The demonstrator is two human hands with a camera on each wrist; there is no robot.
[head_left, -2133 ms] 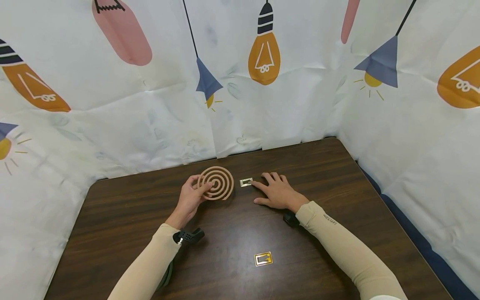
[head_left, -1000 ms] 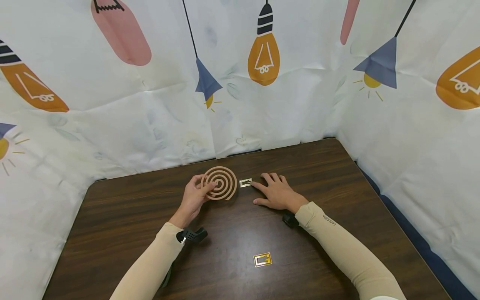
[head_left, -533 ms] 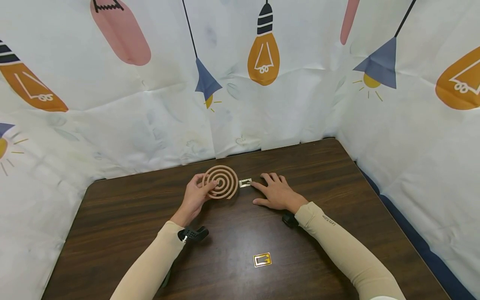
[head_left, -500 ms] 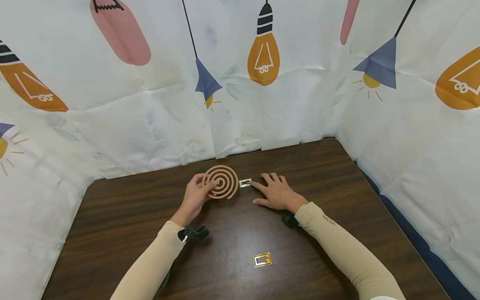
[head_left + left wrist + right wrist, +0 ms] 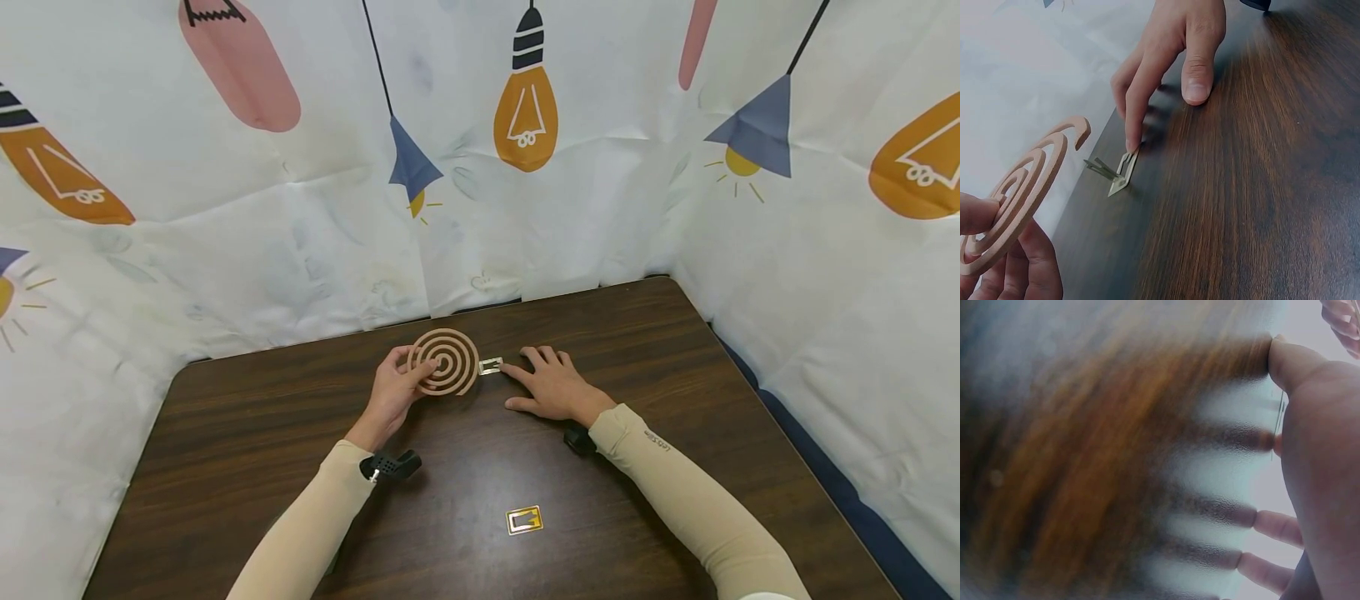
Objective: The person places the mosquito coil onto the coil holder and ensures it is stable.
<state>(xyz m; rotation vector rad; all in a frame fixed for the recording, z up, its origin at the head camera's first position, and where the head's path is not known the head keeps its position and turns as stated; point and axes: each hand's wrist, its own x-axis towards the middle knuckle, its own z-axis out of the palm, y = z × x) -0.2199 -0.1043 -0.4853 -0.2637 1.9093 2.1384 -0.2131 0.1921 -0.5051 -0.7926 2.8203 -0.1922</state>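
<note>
Item 1. Coil (image 5: 446, 362), tan, flat spiral, one. Grasped by the left hand (image 5: 392, 392): thumb on the upper face near the centre, fingers beneath. Tilted, raised off the tabletop (image 5: 442, 500) toward its far side; loose outer end free. In the left wrist view, a gap shows between the coil and the prong of item 2.

Item 2. Metal stand (image 5: 1124, 181), pale, thin rectangular frame, one. Lies flat on the tabletop, between the coil and the right hand (image 5: 555, 390). Forked prong bent up from the frame, leaning toward the coil side.

Item 3. Right hand, palm down, fingers spread, clasping nothing. Index fingertip on the end of the metal stand away from the coil; thumb held apart, nearer the person. The right wrist view is hazy, and how firmly the fingers bear down cannot be judged from it.

Item 4. Gold-coloured plate (image 5: 531, 520), rectangular with a cut-out, one. Flat on the tabletop, nearer the person, well apart from both hands.

Item 5. Sleeves, beige, pair: left (image 5: 300, 525), right (image 5: 697, 500), the latter lettered near the cuff. Black device (image 5: 390, 467) at the left wrist.

Item 6. Cloth backdrop (image 5: 337, 242), white, printed with bulbs and lamps, behind the tabletop.
</note>
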